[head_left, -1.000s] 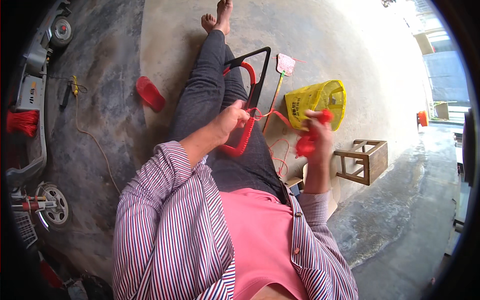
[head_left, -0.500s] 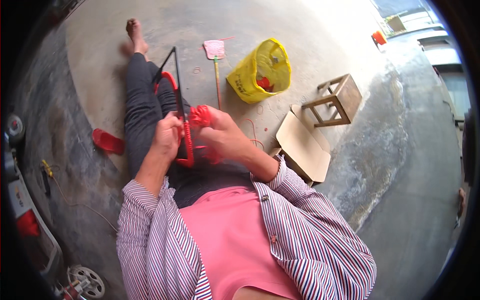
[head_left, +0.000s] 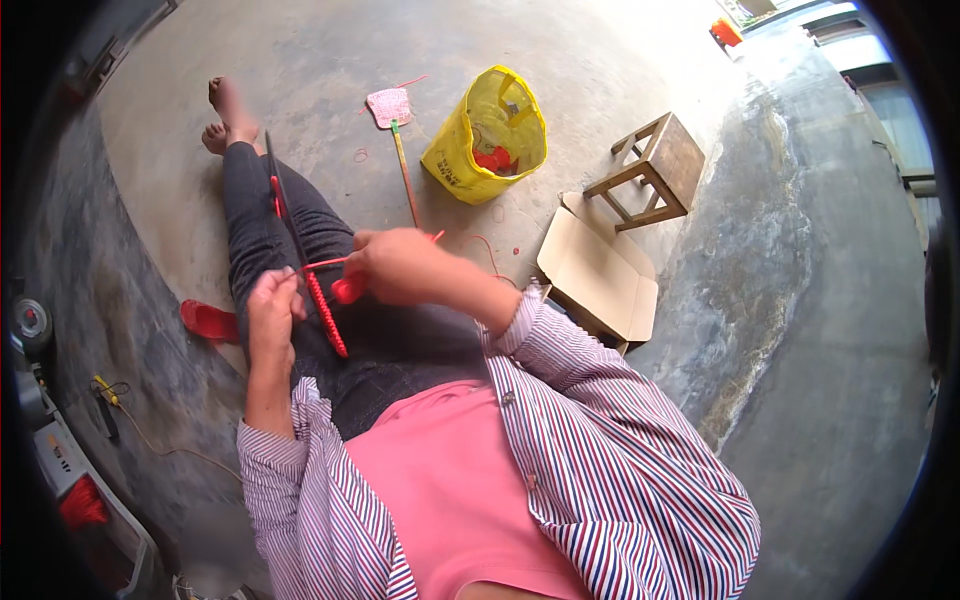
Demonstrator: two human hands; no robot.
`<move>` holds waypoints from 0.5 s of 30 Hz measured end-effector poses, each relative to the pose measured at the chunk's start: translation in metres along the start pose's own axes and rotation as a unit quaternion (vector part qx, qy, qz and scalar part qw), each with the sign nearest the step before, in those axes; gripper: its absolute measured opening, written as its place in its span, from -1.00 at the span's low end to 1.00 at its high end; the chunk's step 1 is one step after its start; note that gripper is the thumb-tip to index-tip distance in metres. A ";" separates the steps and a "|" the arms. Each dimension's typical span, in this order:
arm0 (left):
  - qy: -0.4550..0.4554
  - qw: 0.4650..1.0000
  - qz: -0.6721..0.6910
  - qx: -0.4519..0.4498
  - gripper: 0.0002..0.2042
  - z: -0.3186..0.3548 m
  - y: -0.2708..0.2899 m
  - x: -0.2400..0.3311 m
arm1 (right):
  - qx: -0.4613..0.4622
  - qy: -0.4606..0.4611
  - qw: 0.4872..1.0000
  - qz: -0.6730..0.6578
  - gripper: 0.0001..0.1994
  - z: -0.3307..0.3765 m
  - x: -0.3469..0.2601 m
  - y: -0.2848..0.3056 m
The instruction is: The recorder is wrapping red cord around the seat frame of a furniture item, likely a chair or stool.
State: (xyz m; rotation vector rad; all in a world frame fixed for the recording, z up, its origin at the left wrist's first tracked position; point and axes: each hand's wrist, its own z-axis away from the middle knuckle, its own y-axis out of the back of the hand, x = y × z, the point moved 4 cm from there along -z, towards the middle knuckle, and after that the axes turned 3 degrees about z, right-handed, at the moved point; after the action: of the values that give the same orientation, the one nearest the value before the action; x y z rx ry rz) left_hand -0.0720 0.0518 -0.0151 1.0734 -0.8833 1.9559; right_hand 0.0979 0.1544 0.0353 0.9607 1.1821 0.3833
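Note:
A thin black frame (head_left: 284,205) lies slanted over my legs, its near part wrapped in tight turns of red cord (head_left: 326,318). At its left side my left hand (head_left: 270,312) is closed, thumb and fingertips pinching where the cord meets the frame. On the other side my right hand (head_left: 405,266) is closed on the cord, which runs taut from the frame to its fingers. A loose red bundle (head_left: 348,290) hangs under that hand, slightly blurred. The right fingers are partly hidden behind the back of the hand.
Ahead on the concrete floor stand a yellow bag (head_left: 455,150) with red material inside, a pink fly swatter (head_left: 402,165) and a wooden stool (head_left: 660,170). An open cardboard box (head_left: 595,265) is by my right arm. A red slipper (head_left: 208,320) lies left of my legs.
The frame has tilted and moved left, with my left hand lower beside it. My right hand has drawn the cord out into a taut line; the red bundle now hangs below it.

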 end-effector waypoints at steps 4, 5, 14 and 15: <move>0.066 0.996 0.018 -0.050 -0.91 0.012 -0.024 -0.005 | 0.016 -0.066 0.976 -0.208 -0.72 -0.015 -0.002 -0.028; 0.041 0.999 -0.011 -0.032 -0.91 0.009 -0.025 -0.007 | 0.019 -0.068 0.975 -0.209 -0.72 -0.015 -0.002 -0.029; -0.388 0.844 -0.349 0.122 -0.87 0.061 -0.053 0.080 | 0.224 0.058 0.944 -0.235 -0.70 -0.012 -0.029 0.010; -0.383 0.863 -0.317 0.085 -0.89 0.063 -0.061 0.084 | 0.217 0.068 0.942 -0.245 -0.70 -0.012 -0.030 0.012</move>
State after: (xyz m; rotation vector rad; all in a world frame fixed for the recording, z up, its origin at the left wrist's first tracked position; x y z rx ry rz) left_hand -0.0298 0.0529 0.0980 2.0131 -0.6062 1.0451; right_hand 0.0789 0.1452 0.0617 0.9795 1.6209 -0.2271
